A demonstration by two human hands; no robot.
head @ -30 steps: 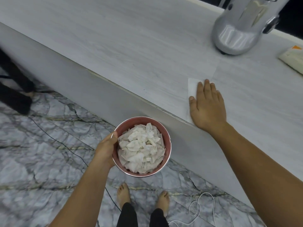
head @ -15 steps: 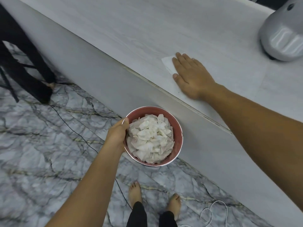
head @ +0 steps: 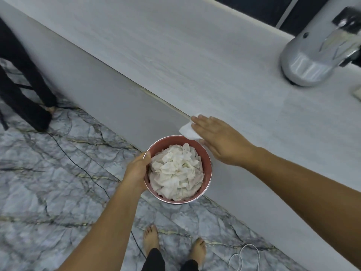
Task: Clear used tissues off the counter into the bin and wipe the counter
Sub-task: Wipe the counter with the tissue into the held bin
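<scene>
One tissue [head: 188, 129] under right fingers [head: 203, 124], counter edge [head: 170, 106]

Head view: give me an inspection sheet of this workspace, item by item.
Surface: pale wood-grain counter, no loose tissues seen apart from the one under the hand.
Job's things: white tissue at the counter's front edge, partly overhanging it; pink bin held just below, heaped with used tissues.
Clutter: silver appliance on the counter, far right; a pale item cut off at the right edge.
Grippers: left hand grips the bin's rim; right hand flat on the tissue.
Cables: black cable and white cable on the floor.
Surroundings: marble floor, bare feet, dark furniture legs.
</scene>
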